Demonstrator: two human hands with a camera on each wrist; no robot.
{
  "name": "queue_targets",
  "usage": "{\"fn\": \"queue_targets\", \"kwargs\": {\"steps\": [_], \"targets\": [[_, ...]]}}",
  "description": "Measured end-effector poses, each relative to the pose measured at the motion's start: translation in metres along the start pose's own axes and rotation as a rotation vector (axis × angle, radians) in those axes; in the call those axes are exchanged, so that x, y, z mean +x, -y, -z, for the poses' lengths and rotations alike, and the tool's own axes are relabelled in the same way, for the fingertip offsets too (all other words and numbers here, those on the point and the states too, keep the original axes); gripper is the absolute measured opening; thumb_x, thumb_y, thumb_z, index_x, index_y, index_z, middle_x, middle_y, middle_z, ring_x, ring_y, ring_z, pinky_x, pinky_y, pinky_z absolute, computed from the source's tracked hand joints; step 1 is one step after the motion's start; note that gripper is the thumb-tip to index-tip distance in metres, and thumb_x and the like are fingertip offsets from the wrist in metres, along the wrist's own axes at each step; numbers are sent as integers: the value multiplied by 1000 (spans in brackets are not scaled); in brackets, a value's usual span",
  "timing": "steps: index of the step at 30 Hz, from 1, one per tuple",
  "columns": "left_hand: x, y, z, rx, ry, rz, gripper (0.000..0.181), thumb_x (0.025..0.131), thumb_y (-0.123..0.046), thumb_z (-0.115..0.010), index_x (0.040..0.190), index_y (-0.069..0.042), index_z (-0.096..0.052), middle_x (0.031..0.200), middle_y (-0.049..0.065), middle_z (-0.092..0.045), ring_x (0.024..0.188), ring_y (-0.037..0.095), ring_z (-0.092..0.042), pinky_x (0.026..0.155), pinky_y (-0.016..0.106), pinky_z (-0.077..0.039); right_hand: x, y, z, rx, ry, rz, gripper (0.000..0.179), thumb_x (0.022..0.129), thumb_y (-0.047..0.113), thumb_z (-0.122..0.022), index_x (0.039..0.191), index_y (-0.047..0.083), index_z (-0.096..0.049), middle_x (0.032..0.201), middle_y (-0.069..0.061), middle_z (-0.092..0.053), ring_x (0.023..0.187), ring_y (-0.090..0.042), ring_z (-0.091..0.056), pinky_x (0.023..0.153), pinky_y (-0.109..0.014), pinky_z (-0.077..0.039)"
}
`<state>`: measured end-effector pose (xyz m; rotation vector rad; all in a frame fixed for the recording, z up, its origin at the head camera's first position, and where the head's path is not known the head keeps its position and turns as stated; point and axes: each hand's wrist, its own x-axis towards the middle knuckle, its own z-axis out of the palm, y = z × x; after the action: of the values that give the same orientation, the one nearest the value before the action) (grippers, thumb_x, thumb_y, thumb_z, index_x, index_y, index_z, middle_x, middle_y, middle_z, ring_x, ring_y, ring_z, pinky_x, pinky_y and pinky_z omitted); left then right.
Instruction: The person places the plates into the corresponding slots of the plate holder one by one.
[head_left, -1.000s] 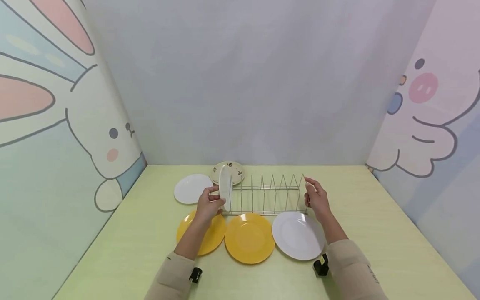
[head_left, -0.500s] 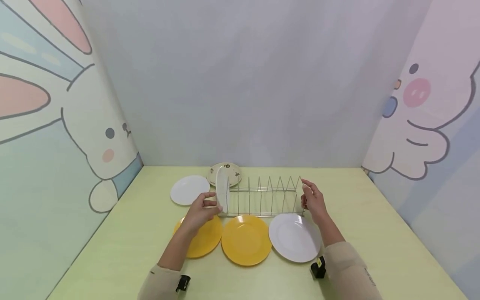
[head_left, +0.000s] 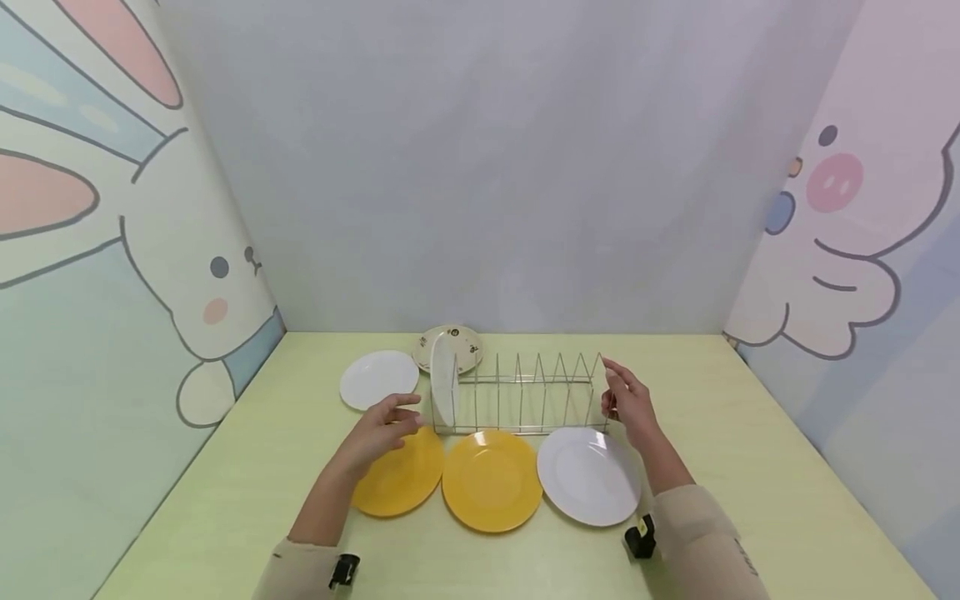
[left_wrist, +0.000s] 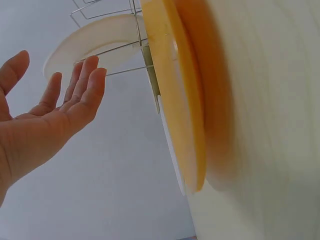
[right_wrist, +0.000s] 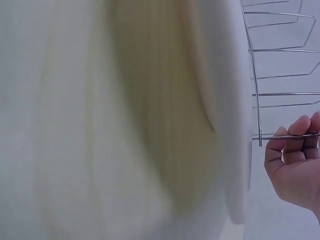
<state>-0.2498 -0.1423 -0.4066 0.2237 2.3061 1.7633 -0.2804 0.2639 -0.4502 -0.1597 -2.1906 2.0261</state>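
A white plate stands on edge in the leftmost slot of the wire dish rack. To its left, my left hand hovers over a yellow plate, fingers spread loosely and holding nothing. The left wrist view has that hand apart from the upright plate. At the rack's other end, my right hand holds the end wire. In the right wrist view the fingers of this hand curl about the wire.
In front of the rack lie a second yellow plate and a white plate, flat on the table. Behind and left are another white plate and a patterned plate. A grey backdrop rises behind the table.
My left hand has let go of the white plate and drawn back to the left and toward me. The plate stays upright in the rack. My right hand keeps its hold on the rack.
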Motion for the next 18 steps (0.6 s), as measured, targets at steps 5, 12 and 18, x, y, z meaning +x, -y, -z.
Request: {"fn": "queue_targets", "kwargs": {"steps": [5,12,18], "targets": [[-5,6,9,24,-19,19,44,88,-19,-65,128,-10,-51,111,12,-57,98,27,-56,85,48,-45,-1,0,0,9,6,-19,48,99,36,-43,141,14,-39,66,-2,-48,56,-11,-47,56,-26,-47],[-10,13,27,55,19,-5,42,89,-19,-63,128,-9,-51,112,15,-56,101,30,-54,83,47,-47,-1,1,1,11,6,-16,52,98,39,-44,141,12,-38,65,-1,-47,56,-10,-47,55,-25,-47],[-19,19,48,134,97,-17,40,91,-14,-60,128,-5,-49,119,23,-51,101,27,-53,84,46,-46,-1,3,1,24,23,6,51,98,37,-44,140,11,-38,65,-1,-47,56,-9,-47,57,-24,-48]]}}
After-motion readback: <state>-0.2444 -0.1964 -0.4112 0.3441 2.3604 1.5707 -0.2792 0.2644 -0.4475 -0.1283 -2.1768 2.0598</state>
